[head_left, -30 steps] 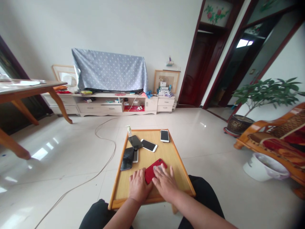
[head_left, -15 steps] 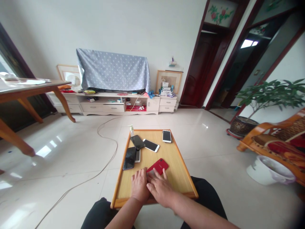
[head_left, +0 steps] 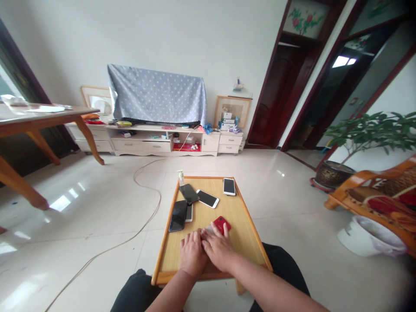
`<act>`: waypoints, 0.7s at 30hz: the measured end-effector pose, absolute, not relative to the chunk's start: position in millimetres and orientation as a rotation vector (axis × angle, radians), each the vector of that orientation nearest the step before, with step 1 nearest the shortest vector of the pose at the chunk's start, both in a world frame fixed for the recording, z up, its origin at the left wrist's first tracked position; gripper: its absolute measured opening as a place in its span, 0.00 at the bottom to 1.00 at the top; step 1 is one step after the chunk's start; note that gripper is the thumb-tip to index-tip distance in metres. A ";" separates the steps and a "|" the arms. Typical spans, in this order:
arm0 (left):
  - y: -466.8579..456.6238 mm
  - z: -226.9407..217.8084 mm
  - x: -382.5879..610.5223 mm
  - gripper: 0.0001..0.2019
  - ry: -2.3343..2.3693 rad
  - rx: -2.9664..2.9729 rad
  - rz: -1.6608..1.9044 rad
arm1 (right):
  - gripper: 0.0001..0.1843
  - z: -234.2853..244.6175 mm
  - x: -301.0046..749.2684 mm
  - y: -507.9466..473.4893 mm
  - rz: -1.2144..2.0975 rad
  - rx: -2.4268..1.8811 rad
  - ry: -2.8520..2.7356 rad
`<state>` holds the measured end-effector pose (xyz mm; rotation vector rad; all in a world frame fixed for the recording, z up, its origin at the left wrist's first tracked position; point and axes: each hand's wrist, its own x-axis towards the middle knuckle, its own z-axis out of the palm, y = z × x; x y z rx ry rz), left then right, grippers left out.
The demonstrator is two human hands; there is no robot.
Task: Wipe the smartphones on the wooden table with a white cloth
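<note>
On the small wooden table, a red phone (head_left: pixel 223 224) lies back up and slanted, its near end hidden beneath my hands. My left hand (head_left: pixel 192 252) is closed over that hidden near end, fingers bent together. Across the phone's back rests my right hand (head_left: pixel 218 246), its fingers pressing down a thin pale cloth (head_left: pixel 209 230), mostly covered. The two hands touch. A dark phone (head_left: pixel 177 216) overlaps a white-edged phone (head_left: pixel 189 213) on the left. Beyond them lie another dark phone (head_left: pixel 189 193) and a white phone (head_left: pixel 207 199). One more white phone (head_left: pixel 229 186) sits at the far right corner.
A pump bottle (head_left: pixel 181 177) stands at the far left corner of the wooden table (head_left: pixel 240 242), which has a raised rim. A cable (head_left: pixel 152 212) runs over the floor. To the right are a white bucket (head_left: pixel 367 236), a wooden seat and a potted plant (head_left: pixel 334 173).
My right hand and the pale cloth have slid farther up the red phone's back, covering more of it. The left hand stays at the near end. The view has shifted slightly.
</note>
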<state>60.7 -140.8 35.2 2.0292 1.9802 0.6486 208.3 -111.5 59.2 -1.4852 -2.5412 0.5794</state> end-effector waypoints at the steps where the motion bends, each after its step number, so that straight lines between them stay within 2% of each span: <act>1: -140.6 35.2 60.7 0.24 1.986 2.032 0.648 | 0.31 61.0 212.2 -104.3 0.568 -1.556 -2.521; 6: -139.7 35.0 60.8 0.31 1.998 2.060 0.636 | 0.34 65.8 235.7 -72.8 0.457 -2.018 -2.262; 9: -139.2 32.3 60.5 0.28 2.014 2.051 0.650 | 0.35 57.3 230.0 -92.2 0.464 -1.875 -2.348; 13: -138.9 30.2 59.9 0.24 2.026 2.048 0.658 | 0.29 47.6 224.4 -122.0 0.499 -1.491 -2.517; 18: -139.3 33.0 59.1 0.27 2.011 2.073 0.630 | 0.21 47.6 255.8 -99.1 0.285 -1.660 -2.191; 21: -139.2 34.5 59.1 0.27 2.013 2.062 0.630 | 0.16 43.7 270.9 -82.3 0.265 -1.715 -2.002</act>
